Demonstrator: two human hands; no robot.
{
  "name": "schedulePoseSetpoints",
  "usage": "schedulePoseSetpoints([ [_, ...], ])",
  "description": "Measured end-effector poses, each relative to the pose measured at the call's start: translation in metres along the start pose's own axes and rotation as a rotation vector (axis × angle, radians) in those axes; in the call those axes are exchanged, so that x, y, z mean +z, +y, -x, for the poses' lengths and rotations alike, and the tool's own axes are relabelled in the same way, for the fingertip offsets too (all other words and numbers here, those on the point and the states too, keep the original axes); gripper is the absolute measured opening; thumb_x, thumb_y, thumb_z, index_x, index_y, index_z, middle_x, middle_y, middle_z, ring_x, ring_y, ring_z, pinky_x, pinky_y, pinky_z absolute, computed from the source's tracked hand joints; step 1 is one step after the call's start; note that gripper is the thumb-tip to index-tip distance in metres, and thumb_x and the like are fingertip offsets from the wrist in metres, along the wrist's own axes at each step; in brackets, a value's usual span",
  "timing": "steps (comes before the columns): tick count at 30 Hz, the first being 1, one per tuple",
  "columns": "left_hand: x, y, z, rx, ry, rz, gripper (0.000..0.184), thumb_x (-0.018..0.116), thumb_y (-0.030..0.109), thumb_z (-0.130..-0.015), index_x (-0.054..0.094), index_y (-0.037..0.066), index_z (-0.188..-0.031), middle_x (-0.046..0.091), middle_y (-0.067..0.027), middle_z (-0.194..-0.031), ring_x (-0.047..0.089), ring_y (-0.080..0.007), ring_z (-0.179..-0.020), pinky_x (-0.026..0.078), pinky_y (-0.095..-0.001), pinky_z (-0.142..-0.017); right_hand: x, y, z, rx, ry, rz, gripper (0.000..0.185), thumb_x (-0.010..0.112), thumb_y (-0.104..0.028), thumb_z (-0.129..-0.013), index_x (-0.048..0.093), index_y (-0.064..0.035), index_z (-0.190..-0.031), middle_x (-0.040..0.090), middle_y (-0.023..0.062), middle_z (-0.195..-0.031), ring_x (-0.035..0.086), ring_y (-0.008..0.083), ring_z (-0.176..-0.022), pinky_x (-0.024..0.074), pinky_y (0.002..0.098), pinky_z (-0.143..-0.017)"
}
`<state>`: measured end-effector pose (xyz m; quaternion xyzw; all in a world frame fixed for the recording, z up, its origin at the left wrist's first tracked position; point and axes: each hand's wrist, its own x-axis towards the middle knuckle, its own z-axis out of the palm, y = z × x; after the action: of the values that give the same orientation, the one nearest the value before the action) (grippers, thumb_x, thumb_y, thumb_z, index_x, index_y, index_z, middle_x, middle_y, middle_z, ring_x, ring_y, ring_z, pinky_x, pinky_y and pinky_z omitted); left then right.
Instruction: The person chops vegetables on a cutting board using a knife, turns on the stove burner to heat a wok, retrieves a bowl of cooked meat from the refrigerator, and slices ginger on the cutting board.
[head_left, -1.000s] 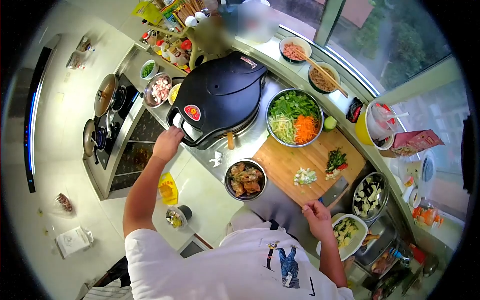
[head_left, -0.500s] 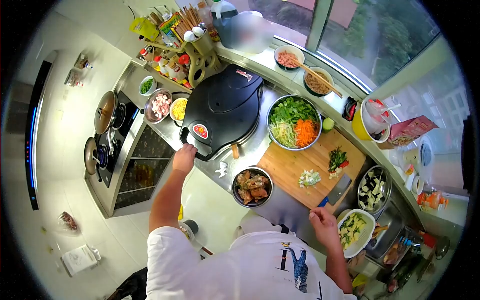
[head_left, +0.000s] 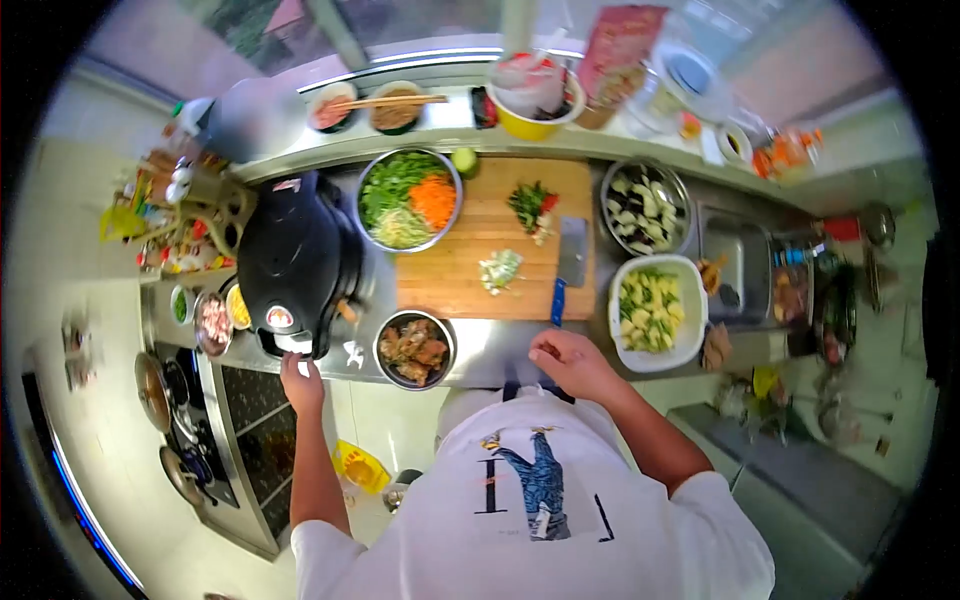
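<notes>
The black electric pan (head_left: 295, 235) has its lid down, and my left hand (head_left: 301, 382) is at its front handle, fingers curled; whether they still grip it is hard to tell. My right hand (head_left: 570, 358) hovers at the counter's front edge, just below the blue handle of the cleaver (head_left: 572, 255), its fingers curled loosely together. The cleaver lies on the wooden cutting board (head_left: 440, 285) beside chopped garlic or scallion (head_left: 500, 270) and chopped greens with red pepper (head_left: 530, 205). Left of the board are a bowl of greens and carrot shreds (head_left: 410, 200) and a bowl of browned meat (head_left: 414, 349).
Right of the board stand a bowl of eggplant pieces (head_left: 645, 207), a white basket of cut vegetables (head_left: 652, 312) and a sink (head_left: 735, 255). Two bowls with chopsticks (head_left: 390, 101) sit on the sill. Stove burners (head_left: 190, 400) and small bowls (head_left: 213, 323) are at left.
The view has swung to the right, so the counter now runs level across it. The lid stays down, my left hand remains by its handle, and my right hand remains near the cleaver handle.
</notes>
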<state>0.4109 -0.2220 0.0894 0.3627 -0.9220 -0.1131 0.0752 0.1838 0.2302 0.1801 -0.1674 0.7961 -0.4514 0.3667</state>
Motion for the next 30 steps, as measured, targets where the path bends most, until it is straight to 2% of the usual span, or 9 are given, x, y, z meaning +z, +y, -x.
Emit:
schedulePoseSetpoints([
  [4,0.016,-0.004,0.033,-0.104,-0.073,0.081,0.022,0.061,0.014,-0.083,0.060,-0.001,-0.100,0.057,-0.0193,-0.107,0.054,-0.0371,-0.101,0.043,-0.0427,-0.087,-0.002,0.029,0.016,0.056,0.034,-0.046,0.023,0.058,-0.025,-0.087,0.061,-0.0030,-0.093,0.062,0.0142,-0.083,0.061,0.0268,-0.077,0.0473,0.0365,-0.068],
  [8,0.048,-0.034,0.070,-0.248,-0.204,0.041,0.026,0.058,0.021,-0.087,0.063,-0.003,-0.096,0.061,-0.0199,-0.092,0.060,-0.0352,-0.085,0.048,-0.0413,-0.076,-0.011,0.051,0.034,0.098,0.083,-0.046,0.022,0.059,-0.025,-0.087,0.061,-0.0041,-0.093,0.064,0.0135,-0.085,0.062,0.0280,-0.079,0.0477,0.0367,-0.070],
  [10,0.039,-0.002,0.090,-0.329,-0.198,0.093,0.027,0.057,0.024,-0.087,0.065,-0.002,-0.093,0.065,-0.0195,-0.087,0.063,-0.0354,-0.079,0.049,-0.0420,-0.072,-0.016,0.058,0.041,0.101,0.115,-0.012,0.021,0.059,-0.025,-0.087,0.061,-0.0045,-0.093,0.064,0.0131,-0.086,0.062,0.0282,-0.080,0.0479,0.0365,-0.070],
  [11,0.041,0.004,0.100,-0.306,-0.154,0.029,0.028,0.057,0.025,-0.085,0.066,-0.001,-0.088,0.067,-0.0190,-0.083,0.065,-0.0347,-0.076,0.050,-0.0417,-0.070,-0.018,0.063,0.044,0.123,0.125,-0.015,0.021,0.059,-0.025,-0.087,0.062,-0.0048,-0.093,0.065,0.0127,-0.087,0.062,0.0280,-0.081,0.0480,0.0363,-0.071],
  [15,0.049,0.009,0.121,-0.393,-0.187,0.031,0.028,0.058,0.025,-0.083,0.067,-0.001,-0.088,0.067,-0.0199,-0.085,0.065,-0.0340,-0.079,0.050,-0.0401,-0.071,-0.026,0.073,0.052,0.170,0.154,-0.009,0.022,0.058,-0.026,-0.087,0.062,-0.0052,-0.093,0.065,0.0122,-0.087,0.062,0.0281,-0.082,0.0482,0.0359,-0.072],
  [22,0.035,0.035,0.129,-0.366,-0.200,0.172,0.028,0.059,0.024,-0.084,0.067,-0.002,-0.088,0.067,-0.0195,-0.082,0.065,-0.0326,-0.075,0.050,-0.0393,-0.070,-0.031,0.087,0.049,0.122,0.185,0.001,0.026,0.059,-0.028,-0.086,0.062,-0.0032,-0.093,0.065,0.0133,-0.086,0.062,0.0275,-0.080,0.0480,0.0351,-0.072],
  [25,0.029,0.049,0.133,-0.424,-0.304,0.140,0.029,0.059,0.026,-0.084,0.068,-0.001,-0.090,0.068,-0.0176,-0.082,0.066,-0.0306,-0.076,0.051,-0.0387,-0.071,-0.037,0.085,0.051,0.117,0.191,-0.035,0.024,0.059,-0.026,-0.086,0.063,-0.0024,-0.092,0.065,0.0130,-0.083,0.062,0.0264,-0.077,0.0483,0.0349,-0.071],
  [30,0.052,0.018,0.151,-0.443,-0.438,0.133,0.031,0.059,0.031,-0.083,0.069,0.003,-0.092,0.069,-0.0154,-0.084,0.066,-0.0315,-0.078,0.051,-0.0389,-0.073,-0.036,0.099,0.054,0.150,0.183,-0.058,0.022,0.059,-0.024,-0.086,0.062,-0.0030,-0.092,0.065,0.0129,-0.084,0.062,0.0264,-0.078,0.0482,0.0348,-0.071],
])
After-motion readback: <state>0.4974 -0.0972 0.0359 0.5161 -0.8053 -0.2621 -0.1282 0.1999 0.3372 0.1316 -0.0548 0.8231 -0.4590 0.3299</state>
